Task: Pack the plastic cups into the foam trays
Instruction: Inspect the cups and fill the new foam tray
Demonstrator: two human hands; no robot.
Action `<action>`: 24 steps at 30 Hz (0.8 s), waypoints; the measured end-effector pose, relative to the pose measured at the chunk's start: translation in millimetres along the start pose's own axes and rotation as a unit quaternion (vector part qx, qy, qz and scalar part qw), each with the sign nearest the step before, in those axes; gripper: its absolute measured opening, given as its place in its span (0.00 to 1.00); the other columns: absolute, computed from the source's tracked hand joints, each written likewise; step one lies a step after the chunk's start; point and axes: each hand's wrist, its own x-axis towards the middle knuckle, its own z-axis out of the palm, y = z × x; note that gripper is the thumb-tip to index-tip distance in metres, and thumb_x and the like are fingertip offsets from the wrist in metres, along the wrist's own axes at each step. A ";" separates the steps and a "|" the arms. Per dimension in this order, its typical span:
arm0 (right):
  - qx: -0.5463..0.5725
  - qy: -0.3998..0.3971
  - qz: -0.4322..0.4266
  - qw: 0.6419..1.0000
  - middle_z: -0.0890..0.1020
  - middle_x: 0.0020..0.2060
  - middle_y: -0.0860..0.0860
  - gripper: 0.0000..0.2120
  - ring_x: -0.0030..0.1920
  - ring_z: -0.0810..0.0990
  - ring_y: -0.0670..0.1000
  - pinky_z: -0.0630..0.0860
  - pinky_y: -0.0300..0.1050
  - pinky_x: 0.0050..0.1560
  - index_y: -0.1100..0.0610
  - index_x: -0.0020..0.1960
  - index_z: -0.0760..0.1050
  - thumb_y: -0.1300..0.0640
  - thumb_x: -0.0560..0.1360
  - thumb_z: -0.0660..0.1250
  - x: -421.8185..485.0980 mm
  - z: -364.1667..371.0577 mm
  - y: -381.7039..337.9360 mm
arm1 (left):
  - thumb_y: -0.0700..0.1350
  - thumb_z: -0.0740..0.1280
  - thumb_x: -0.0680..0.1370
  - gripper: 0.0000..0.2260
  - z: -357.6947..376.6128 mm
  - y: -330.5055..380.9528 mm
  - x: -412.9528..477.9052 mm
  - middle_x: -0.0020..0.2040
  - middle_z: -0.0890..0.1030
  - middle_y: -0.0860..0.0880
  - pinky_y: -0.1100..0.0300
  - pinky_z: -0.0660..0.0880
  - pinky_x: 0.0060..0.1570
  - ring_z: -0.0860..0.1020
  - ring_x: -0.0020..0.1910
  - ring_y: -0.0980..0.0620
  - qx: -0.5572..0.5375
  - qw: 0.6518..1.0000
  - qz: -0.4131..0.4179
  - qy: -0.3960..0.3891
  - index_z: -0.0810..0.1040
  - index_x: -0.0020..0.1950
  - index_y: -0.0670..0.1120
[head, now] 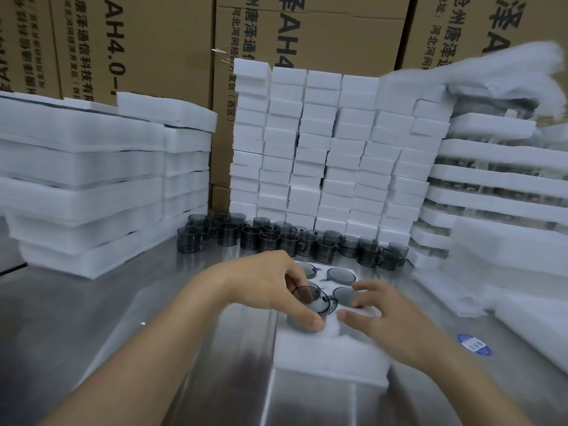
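A white foam tray (332, 355) lies on the steel table in front of me. Three smoky grey plastic cups sit in its far pockets, one of them (341, 275) at the back right. My left hand (270, 287) grips a fourth grey cup (316, 299), tilted, over a near-left pocket of the tray. My right hand (387, 318) rests on the tray's right side with fingers spread, beside that cup. A row of several loose grey cups (289, 241) stands on the table behind the tray.
Stacks of small white foam blocks (332, 149) form a wall behind the cups. Larger foam tray stacks stand at the left (92, 179) and right (498, 186). Cardboard boxes (147, 41) rise at the back. A blue sticker (475, 344) lies on the table at the right.
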 end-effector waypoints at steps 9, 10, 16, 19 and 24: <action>-0.047 0.030 0.010 0.998 0.74 0.65 0.33 0.16 0.66 0.76 0.42 0.70 0.52 0.69 0.39 0.45 0.83 0.29 0.75 0.67 -0.7 1.5 -2.6 | 0.75 0.73 0.65 0.33 7.5 16.1 -2.6 0.57 0.80 0.63 0.60 0.77 0.59 0.79 0.57 0.63 0.078 0.996 0.004 0.042 0.81 0.67 0.63; -0.051 0.036 0.013 0.998 0.74 0.65 0.33 0.16 0.66 0.76 0.43 0.70 0.51 0.68 0.39 0.45 0.83 0.29 0.75 0.67 -0.4 2.4 -2.3 | 0.74 0.72 0.67 0.32 10.1 18.0 -2.3 0.57 0.80 0.63 0.60 0.76 0.60 0.79 0.57 0.64 0.066 0.997 0.014 0.049 0.81 0.68 0.63; -0.048 0.048 0.034 0.997 0.72 0.62 0.33 0.16 0.64 0.76 0.44 0.70 0.48 0.62 0.39 0.42 0.82 0.29 0.75 0.67 1.8 6.6 -0.1 | 0.60 0.70 0.82 0.13 23.7 23.1 2.5 0.54 0.82 0.61 0.51 0.79 0.61 0.80 0.56 0.61 0.090 0.991 0.041 0.090 0.84 0.66 0.63; -0.031 0.069 0.034 0.997 0.73 0.59 0.34 0.16 0.63 0.76 0.43 0.68 0.45 0.57 0.42 0.41 0.81 0.31 0.75 0.68 1.4 5.9 0.6 | 0.62 0.70 0.81 0.14 22.4 21.6 3.2 0.57 0.83 0.61 0.56 0.78 0.61 0.79 0.54 0.65 0.098 0.992 0.029 0.078 0.84 0.66 0.63; -0.024 0.070 0.033 0.997 0.76 0.58 0.40 0.15 0.62 0.77 0.46 0.70 0.46 0.60 0.43 0.42 0.78 0.34 0.77 0.67 -0.1 2.2 -0.3 | 0.64 0.69 0.77 0.20 22.6 20.8 5.1 0.67 0.80 0.59 0.52 0.75 0.67 0.77 0.65 0.58 0.157 0.987 0.024 0.040 0.83 0.68 0.64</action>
